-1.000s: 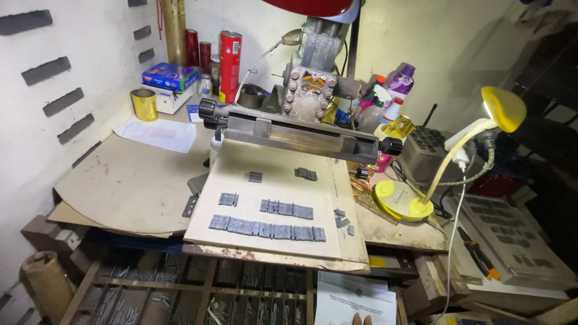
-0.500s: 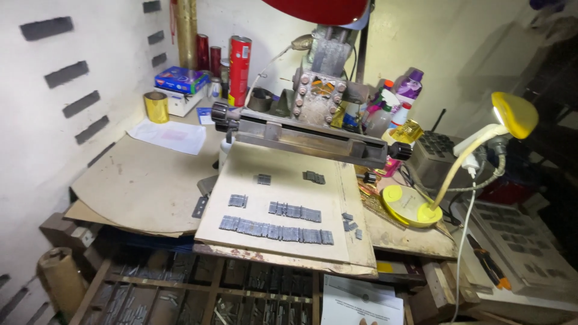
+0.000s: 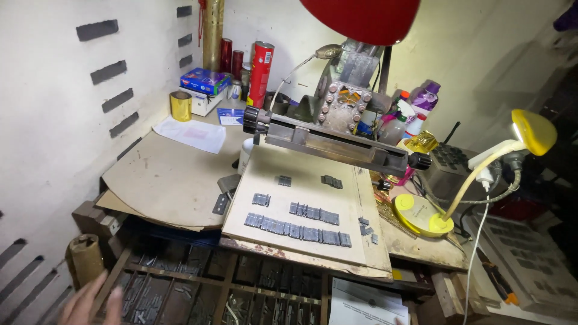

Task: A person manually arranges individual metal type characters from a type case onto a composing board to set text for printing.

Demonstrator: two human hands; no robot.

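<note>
Fingers (image 3: 90, 304) of seemingly the left hand, cropped, above type tray (image 3: 180, 289).

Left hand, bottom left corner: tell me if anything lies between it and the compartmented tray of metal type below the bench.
Nothing visible does. The left hand hovers at the tray's left end; the brown roll stands just above it, off to the side.

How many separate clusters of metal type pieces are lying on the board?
6: long front row, short row, small left group, two rear bits, loose pieces at right edge. Others may be hidden.
</note>
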